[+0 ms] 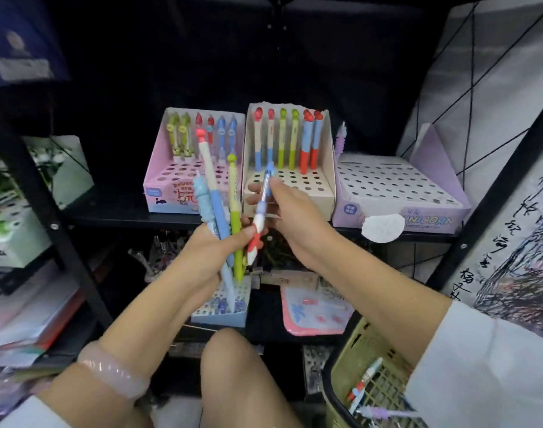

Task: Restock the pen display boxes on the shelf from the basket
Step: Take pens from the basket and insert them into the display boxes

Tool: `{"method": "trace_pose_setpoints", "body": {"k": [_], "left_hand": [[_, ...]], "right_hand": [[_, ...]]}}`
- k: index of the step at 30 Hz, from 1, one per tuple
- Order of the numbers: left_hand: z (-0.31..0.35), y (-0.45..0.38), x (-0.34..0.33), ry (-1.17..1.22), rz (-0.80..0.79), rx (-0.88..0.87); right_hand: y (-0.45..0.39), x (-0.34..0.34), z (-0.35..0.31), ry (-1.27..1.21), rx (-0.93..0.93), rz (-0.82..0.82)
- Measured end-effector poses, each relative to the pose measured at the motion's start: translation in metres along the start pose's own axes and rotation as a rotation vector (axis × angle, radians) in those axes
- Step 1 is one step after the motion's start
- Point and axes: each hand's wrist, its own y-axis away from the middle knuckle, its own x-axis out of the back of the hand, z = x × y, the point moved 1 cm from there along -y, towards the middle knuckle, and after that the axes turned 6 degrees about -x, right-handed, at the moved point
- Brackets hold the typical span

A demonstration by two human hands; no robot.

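Down by the right knee, green basket [344,359] within easy reach, a few pens [364,381] left lying flat inside

Just above, left hand [224,242] fisted round a bundle of pens [221,211], fanned upright with character tops up and tips down, probably so each can be picked off singly; pale bracelet [113,370] on that wrist

Beside it, right hand [290,208] pinching a blue pen [262,208] near its upper end, other fingers spread; long axis steep, slightly tilted, blue end toward the shelf, red-and-white end down against the left thumb; seemingly being drawn out of the bundle

Beyond on the shelf [116,211], three holed display boxes side by side: pink box [159,186] at left, beige box [329,168] in the middle, each with only the back row standing full; lilac box [396,186] at right nearly bare, one purple pen [339,140] at its back corner

Beige box directly behind the right hand, so likely the next target, tip-down into an open hole
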Motion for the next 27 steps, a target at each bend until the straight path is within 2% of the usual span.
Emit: {"method": "trace_pose_setpoints", "body": {"k": [7, 13, 17, 20, 22, 25, 27], "left_hand": [[0.021, -0.016, 0.035, 0.029, 0.045, 0.030], [0.031, -0.028, 0.061, 0.013, 0.099, 0.011], [0.036, -0.039, 0.073, 0.029, 0.191, -0.019], [0.039, -0.045, 0.077, 0.037, 0.189, -0.019], [0.041, -0.048, 0.079, 0.083, 0.192, -0.015], [0.042, -0.051, 0.082, 0.109, 0.198, -0.010], [0.041, -0.049, 0.082, 0.086, 0.201, 0.001]], "right_hand": [[-0.041, -0.014, -0.037, 0.032, 0.033, -0.158], [-0.079, -0.029, -0.075, 0.204, 0.208, -0.030], [-0.089, -0.047, -0.071, 0.136, 0.128, -0.206], [-0.096, -0.053, -0.068, 0.184, 0.124, -0.224], [-0.102, -0.054, -0.077, 0.212, 0.201, -0.150], [-0.117, -0.045, -0.100, 0.229, 0.348, 0.126], [-0.128, -0.039, -0.110, 0.422, 0.432, 0.306]]}}
